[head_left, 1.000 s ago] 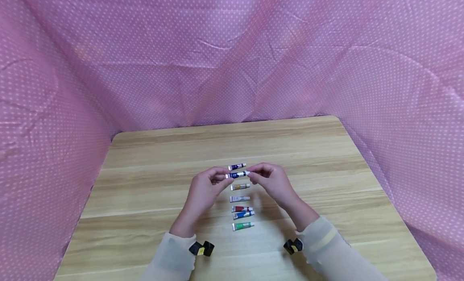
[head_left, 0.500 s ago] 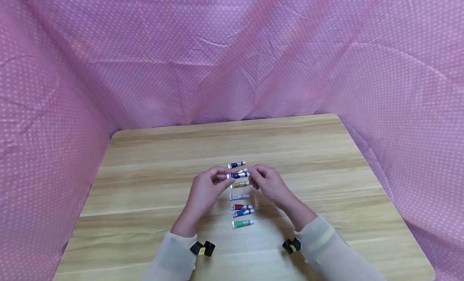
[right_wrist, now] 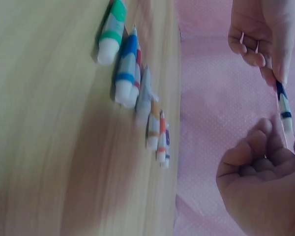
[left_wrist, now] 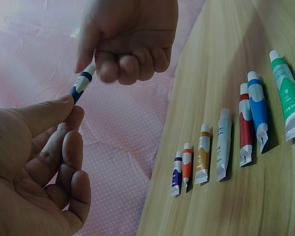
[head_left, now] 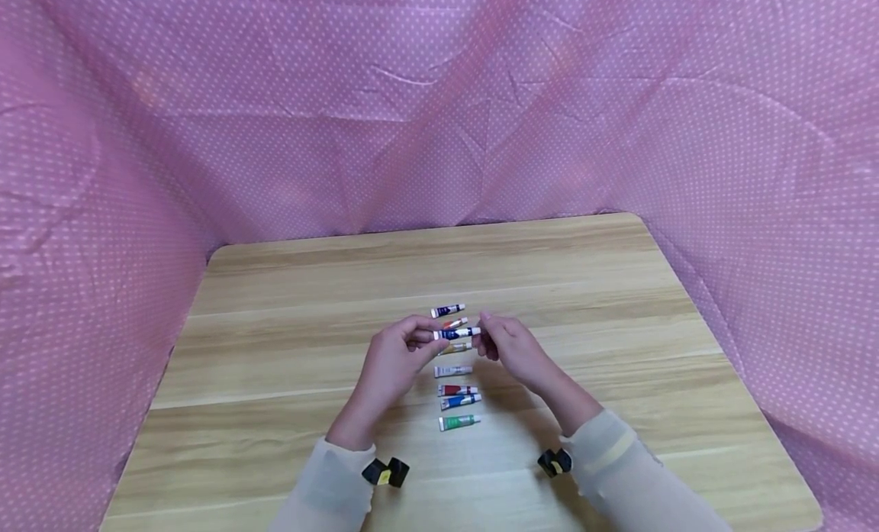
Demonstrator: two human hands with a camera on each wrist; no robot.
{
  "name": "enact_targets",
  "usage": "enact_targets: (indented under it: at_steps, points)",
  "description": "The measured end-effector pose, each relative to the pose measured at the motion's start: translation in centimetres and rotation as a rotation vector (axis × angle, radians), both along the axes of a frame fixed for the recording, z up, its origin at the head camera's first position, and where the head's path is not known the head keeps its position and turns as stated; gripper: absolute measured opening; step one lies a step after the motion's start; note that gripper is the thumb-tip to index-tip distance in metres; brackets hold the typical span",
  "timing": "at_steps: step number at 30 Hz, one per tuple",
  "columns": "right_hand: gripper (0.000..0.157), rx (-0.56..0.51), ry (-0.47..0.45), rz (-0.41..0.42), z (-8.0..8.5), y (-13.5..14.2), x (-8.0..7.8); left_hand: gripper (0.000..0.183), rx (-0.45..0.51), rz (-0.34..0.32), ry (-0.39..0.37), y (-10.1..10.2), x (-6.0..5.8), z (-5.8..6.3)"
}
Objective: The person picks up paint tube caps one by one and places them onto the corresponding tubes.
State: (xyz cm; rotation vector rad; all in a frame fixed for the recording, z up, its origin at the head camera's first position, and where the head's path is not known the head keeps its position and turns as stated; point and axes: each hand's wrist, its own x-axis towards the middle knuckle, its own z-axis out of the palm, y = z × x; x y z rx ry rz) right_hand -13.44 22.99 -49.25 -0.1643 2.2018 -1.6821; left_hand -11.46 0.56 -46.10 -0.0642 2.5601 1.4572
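A dark blue paint tube is held up over the row of tubes, its white cap toward the right. My left hand pinches its flat end between thumb and forefinger; the left wrist view shows the other fingers curled below. My right hand is at the cap end, thumb and forefinger parted on either side of it, other fingers loosely curled. In the right wrist view, the blurred cap points into the gap between that thumb and forefinger.
Paint tubes lie in a column on the wooden table: purple, orange, ochre, white, red, blue and green. Red and blue lie close together. Pink dotted cloth surrounds the table.
My right fingers were pinching the cap a second ago; now they have parted and the cap shows. The tube has shifted slightly right, and the orange tube behind it has come into view.
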Motion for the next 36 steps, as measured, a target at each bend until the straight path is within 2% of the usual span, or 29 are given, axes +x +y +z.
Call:
enact_targets:
  at_steps: [2, 6, 11, 16, 20, 28, 36]
  points:
    - [0.06, -0.002, 0.037, 0.045, 0.0, 0.5, 0.0, 0.024, 0.0, 0.006, -0.007, 0.0, 0.1, 0.0]
    - [0.033, -0.038, 0.13, 0.085, 0.0, 1.5, 0.1, 0.024, 0.006, 0.019, -0.017, -0.2, 0.3, 0.1]
    - [0.027, -0.035, 0.265, 0.031, -0.4, 1.9, 0.3, 0.026, 0.01, 0.03, -0.015, -0.2, 0.5, 0.3]
    - [0.014, 0.018, 0.301, -0.011, -0.1, 1.8, 0.6, 0.024, 0.005, 0.036, -0.025, -0.1, 0.8, 0.5]
    - [0.009, 0.032, 0.281, -0.032, 0.3, 1.6, 0.8, 0.024, -0.005, 0.036, -0.016, 0.1, 0.9, 0.6]
    - [0.015, -0.023, 0.138, -0.02, 0.5, 1.1, 1.1, 0.021, 0.02, 0.034, 0.043, 0.2, 1.2, 0.4]
    - [0.022, -0.047, 0.002, -0.052, 0.3, 0.4, 1.5, 0.021, -0.122, 0.014, 0.127, 0.6, 1.9, -0.4]
